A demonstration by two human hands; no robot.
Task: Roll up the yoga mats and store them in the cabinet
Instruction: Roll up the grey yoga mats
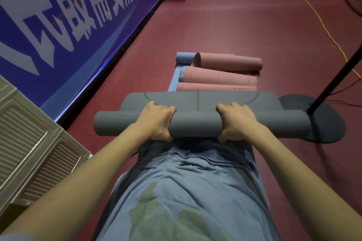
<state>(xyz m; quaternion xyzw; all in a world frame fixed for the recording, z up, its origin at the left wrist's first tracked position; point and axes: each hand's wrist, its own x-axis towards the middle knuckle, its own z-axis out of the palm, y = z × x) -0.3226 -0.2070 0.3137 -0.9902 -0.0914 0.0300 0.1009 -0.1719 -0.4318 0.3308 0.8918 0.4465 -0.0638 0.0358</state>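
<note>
Centre of frame: grey yoga mat (195,126), mostly rolled, lying crosswise on the dark red floor (235,31); short flat tail left unrolled just beyond the roll. Left hand (156,121) and right hand (235,121) both clamped over the roll near its middle, fingers curled over the top, thumbs tucked under the near side. Above centre: pink yoga mats (221,80), rolled or part-rolled, resting on a flat blue mat (172,82). Lower left: ribbed beige cabinet (29,143), probably the storage place. Right edge: black stand pole (337,76) on its round base (321,121), touching or just under the roll's right end; cannot tell which. Upper left: blue banner (68,15).

For a clean finish: keep even pressure from both hands, push forward over the tail, hold the ends flush to avoid coning, steer clear of the base.
</note>
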